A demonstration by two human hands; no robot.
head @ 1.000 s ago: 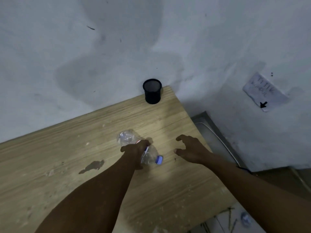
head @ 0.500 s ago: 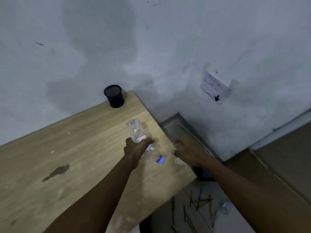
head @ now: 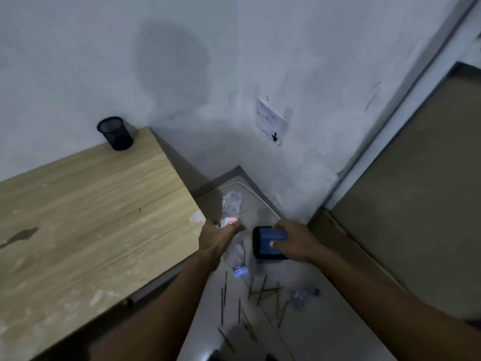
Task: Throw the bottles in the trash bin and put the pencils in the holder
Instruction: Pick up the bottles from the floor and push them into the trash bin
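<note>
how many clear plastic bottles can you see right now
2. One clear plastic bottle with a blue cap is held in the left hand, beside the dark bin. A second crumpled clear bottle lies on the floor near the scattered pencils. Others may be hidden.

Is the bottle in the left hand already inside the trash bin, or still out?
Out. The left hand holds the bottle beside the trash bin, cap end down.
</note>
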